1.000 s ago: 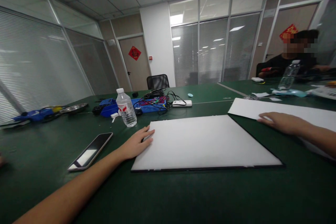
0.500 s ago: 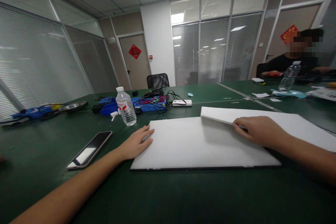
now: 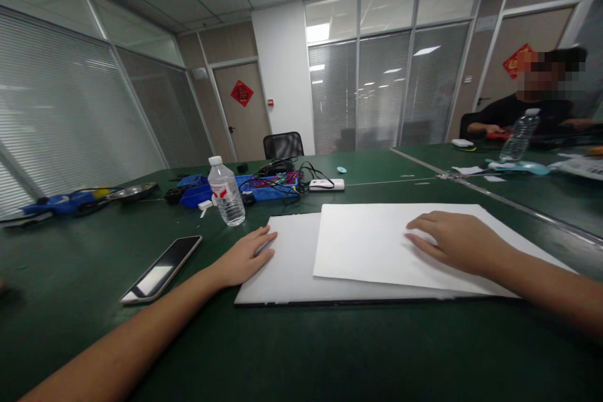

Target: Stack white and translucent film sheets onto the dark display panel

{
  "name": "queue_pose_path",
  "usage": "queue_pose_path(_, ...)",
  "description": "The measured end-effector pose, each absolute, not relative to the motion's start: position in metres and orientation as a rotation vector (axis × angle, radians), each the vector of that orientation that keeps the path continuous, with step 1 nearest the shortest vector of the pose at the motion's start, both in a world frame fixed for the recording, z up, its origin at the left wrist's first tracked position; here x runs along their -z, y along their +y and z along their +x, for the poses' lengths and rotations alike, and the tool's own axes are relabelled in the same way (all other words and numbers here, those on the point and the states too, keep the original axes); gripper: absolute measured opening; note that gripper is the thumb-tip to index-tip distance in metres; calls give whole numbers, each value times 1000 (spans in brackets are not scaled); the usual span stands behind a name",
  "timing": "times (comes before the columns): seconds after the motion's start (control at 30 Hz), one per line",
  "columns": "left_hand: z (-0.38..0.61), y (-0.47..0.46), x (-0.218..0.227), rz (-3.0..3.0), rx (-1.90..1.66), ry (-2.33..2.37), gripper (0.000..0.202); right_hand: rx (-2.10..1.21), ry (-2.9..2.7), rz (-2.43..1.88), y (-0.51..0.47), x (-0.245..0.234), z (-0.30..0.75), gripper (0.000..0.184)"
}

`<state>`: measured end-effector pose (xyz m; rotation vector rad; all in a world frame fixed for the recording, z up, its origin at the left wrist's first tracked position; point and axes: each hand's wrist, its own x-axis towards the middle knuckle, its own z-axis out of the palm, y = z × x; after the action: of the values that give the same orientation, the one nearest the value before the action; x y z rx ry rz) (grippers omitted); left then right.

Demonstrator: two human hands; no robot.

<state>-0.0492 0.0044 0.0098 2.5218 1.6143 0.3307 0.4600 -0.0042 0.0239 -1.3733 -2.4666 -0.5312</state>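
Observation:
A flat white panel with a dark edge [image 3: 277, 276] lies on the green table in front of me. Over its right part rests a loose white sheet [image 3: 362, 242], slightly askew and reaching past the panel's right side. My left hand [image 3: 245, 257] lies at the panel's left edge, fingers stretched out and fingertips touching the white surface. On top of the sheet is my right hand [image 3: 455, 242], its fingers apart and extended to the left, gripping nothing.
A phone [image 3: 162, 269] lies left of my left hand. Behind it stands a water bottle [image 3: 227, 191], beside blue bins [image 3: 271, 187] with tangled wires. A white power strip [image 3: 326, 184] is farther back. Another person [image 3: 527, 116] sits at the far right, near a second bottle [image 3: 519, 135].
The white sheet has moved left and down onto the panel. My right hand has let go of its edge and now lies open on it. My left hand has stayed put.

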Motion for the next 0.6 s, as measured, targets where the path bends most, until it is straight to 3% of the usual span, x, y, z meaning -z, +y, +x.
queue_pose_path(0.17,-51,5,-10,2516,-301,1620,69,521,-2504,-1526,9,-17,474,53)
queue_pose_path(0.37,-50,7,-6,2511,-284,1629,72,244,-2581,-1300,-7,-11,451,48)
queue_pose_path(0.6,-51,4,-7,2509,-288,1616,72,369,-2494,-1254,-13,-21,444,46)
